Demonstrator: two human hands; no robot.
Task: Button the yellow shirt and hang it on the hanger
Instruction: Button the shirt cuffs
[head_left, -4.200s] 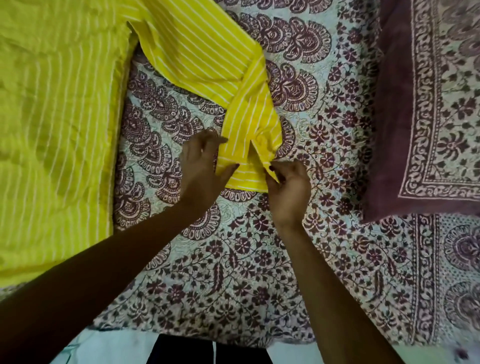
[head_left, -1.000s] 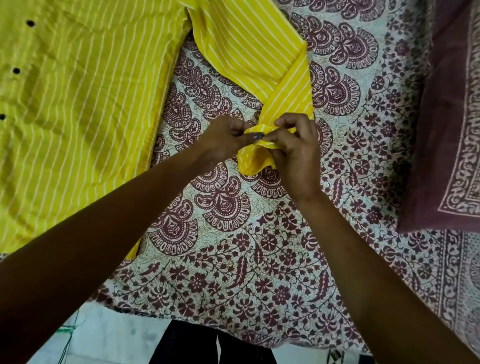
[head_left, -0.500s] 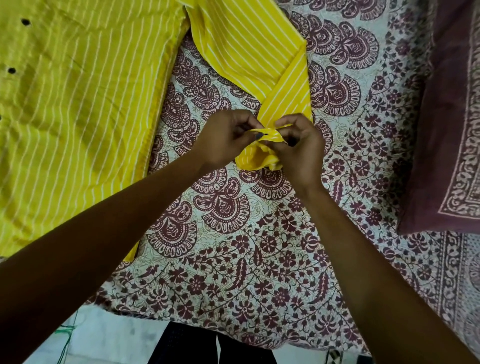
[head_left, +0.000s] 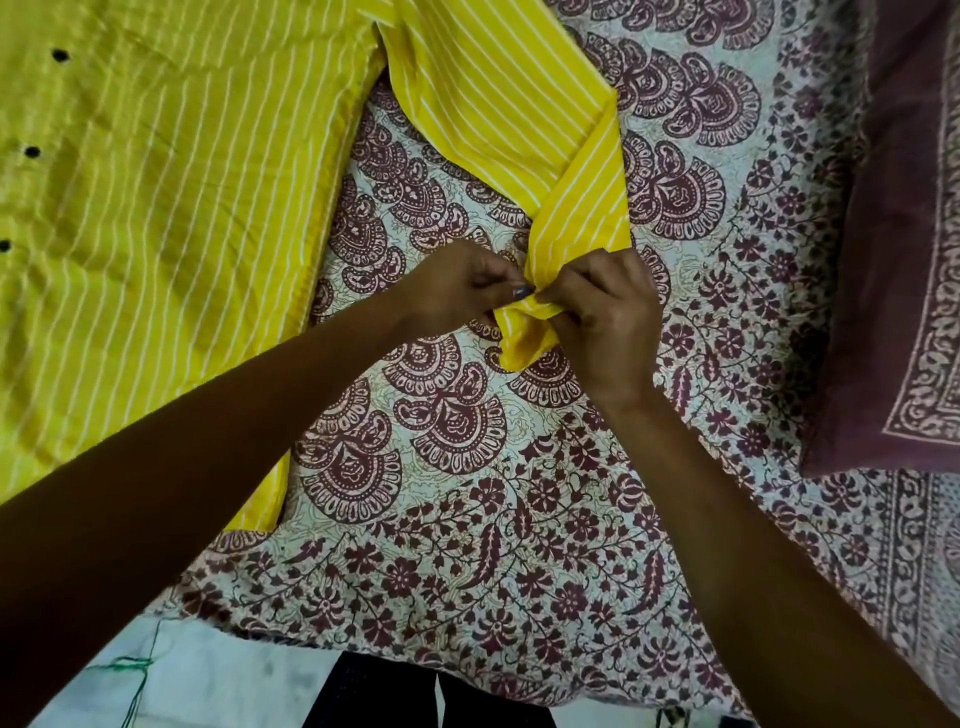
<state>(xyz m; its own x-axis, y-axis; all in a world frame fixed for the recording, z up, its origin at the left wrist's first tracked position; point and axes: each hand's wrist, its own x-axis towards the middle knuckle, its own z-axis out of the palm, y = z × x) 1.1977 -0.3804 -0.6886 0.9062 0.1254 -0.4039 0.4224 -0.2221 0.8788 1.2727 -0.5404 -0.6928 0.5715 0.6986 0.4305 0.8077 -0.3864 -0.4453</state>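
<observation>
1. Head view: the yellow shirt (head_left: 156, 234) is spread flat on the printed bedsheet (head_left: 519, 519), to the left of the sleeve cuff (head_left: 524, 332). The sleeve is folded down towards the person, probably so that the cuff can be reached easily.
2. The cuff is raised a little off the sheet and is pinched from both sides, by the left hand (head_left: 457, 291) on its left and by the right hand (head_left: 602, 317) on its right. The fingers of both hands are curled tightly on the cloth.
3. A small dark button (head_left: 522, 292), as it seems, is held between the thumbs at the top of the cuff. It is judged that it is being pushed through its hole.
4. Dark front buttons (head_left: 32, 151) are seen far left of the cuff, and a maroon pillow (head_left: 893, 260) lies well to its right.
</observation>
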